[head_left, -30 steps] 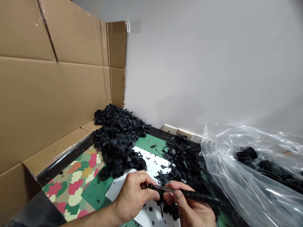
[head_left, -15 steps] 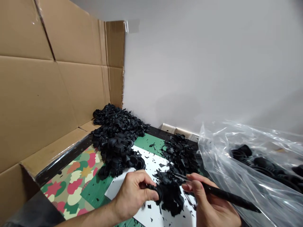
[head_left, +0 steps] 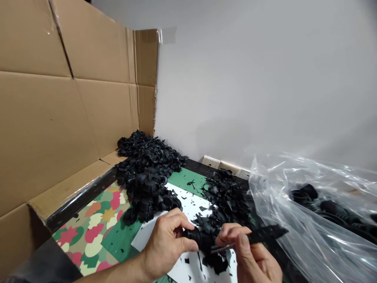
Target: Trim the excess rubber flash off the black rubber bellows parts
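Note:
My left hand (head_left: 165, 245) pinches a black ribbed rubber bellows (head_left: 194, 235) between thumb and fingers, over a white sheet (head_left: 188, 267) strewn with black scraps. To its right, my right hand (head_left: 250, 253) is closed around a slim tool with a black handle (head_left: 269, 233) and a thin metal tip. The tip points left, close to the bellows; whether it touches cannot be made out. Beneath and beyond both hands lies a heap of torn black scraps (head_left: 228, 196). A large pile of similar ribbed pieces (head_left: 147, 177) is at the back left.
Cardboard panels (head_left: 73, 118) stand along the left side. A clear plastic bag (head_left: 273, 188) holding black parts lies on the right. Green sheets (head_left: 190, 180) and a patterned colourful sheet (head_left: 91, 232) cover the table. A pale wall (head_left: 250, 86) rises behind.
My right hand has moved left and down towards the bellows, and the tool has turned, its tip now lower and its handle end higher. My left hand stays nearly in place with the bellows more visible.

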The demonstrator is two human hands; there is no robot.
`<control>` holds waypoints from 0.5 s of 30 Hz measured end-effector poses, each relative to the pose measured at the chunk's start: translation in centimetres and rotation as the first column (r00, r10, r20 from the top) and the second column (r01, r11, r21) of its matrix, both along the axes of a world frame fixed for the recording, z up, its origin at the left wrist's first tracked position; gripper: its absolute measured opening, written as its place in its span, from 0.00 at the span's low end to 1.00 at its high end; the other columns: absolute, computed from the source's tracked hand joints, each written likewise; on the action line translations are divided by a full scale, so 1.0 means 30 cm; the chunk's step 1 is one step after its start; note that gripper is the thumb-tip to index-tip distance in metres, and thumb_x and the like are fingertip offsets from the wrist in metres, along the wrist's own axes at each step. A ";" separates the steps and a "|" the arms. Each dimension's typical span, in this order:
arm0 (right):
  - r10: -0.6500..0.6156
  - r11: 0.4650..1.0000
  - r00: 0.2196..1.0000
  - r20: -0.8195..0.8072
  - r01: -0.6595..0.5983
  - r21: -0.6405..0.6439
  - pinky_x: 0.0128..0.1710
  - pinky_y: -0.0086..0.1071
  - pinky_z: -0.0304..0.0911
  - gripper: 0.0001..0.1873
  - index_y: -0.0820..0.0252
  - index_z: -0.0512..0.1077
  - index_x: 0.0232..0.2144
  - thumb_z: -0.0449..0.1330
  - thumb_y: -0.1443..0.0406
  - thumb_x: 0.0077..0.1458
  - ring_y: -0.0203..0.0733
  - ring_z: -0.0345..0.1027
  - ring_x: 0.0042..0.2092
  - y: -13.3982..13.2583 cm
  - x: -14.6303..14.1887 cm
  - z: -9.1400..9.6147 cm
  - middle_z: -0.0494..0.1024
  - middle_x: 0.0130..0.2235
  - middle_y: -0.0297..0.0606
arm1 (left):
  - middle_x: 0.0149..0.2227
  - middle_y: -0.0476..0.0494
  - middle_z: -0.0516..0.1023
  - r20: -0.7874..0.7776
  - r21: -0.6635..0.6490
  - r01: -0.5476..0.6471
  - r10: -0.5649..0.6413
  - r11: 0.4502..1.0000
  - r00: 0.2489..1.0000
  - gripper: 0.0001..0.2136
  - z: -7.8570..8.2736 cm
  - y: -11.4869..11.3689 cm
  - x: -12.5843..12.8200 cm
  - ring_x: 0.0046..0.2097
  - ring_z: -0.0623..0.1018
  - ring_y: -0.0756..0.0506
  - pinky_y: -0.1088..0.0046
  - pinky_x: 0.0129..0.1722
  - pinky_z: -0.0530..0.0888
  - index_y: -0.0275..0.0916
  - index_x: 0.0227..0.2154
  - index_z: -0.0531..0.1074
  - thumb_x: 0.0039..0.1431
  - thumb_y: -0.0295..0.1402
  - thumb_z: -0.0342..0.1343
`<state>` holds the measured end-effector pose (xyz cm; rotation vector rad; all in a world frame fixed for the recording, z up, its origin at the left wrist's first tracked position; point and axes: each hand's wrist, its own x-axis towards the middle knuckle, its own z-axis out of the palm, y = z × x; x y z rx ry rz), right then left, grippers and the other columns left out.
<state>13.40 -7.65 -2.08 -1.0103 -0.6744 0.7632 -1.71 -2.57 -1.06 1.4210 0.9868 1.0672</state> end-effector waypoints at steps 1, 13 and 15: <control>0.023 1.000 1.000 -0.017 -0.023 0.006 0.29 0.29 0.65 0.19 0.59 0.70 0.19 0.66 0.51 0.48 0.38 0.67 0.29 -0.001 0.004 0.000 0.71 0.27 0.34 | 0.25 0.52 0.70 0.003 0.003 -0.005 0.005 1.000 1.000 0.10 -0.001 0.001 0.000 0.25 0.65 0.52 0.77 0.24 0.61 0.36 0.22 0.79 0.32 0.18 0.67; 0.153 0.981 0.900 0.407 -0.089 -0.172 0.27 0.30 0.61 0.15 0.57 0.78 0.27 0.66 0.52 0.43 0.41 0.67 0.27 0.001 -0.056 -0.062 0.75 0.25 0.35 | 0.17 0.51 0.73 0.159 -0.434 0.123 -0.058 0.892 0.986 0.28 -0.010 0.031 0.004 0.12 0.66 0.55 0.83 0.08 0.53 0.36 0.23 0.67 0.35 0.59 0.63; 0.172 0.983 0.871 0.461 -0.122 -0.137 0.26 0.29 0.58 0.12 0.57 0.75 0.23 0.62 0.55 0.48 0.38 0.64 0.25 0.005 -0.073 -0.062 0.72 0.23 0.32 | 0.17 0.49 0.75 0.144 -0.437 0.145 -0.090 0.888 0.985 0.28 -0.019 0.031 0.006 0.11 0.67 0.54 0.83 0.08 0.53 0.37 0.24 0.65 0.38 0.60 0.60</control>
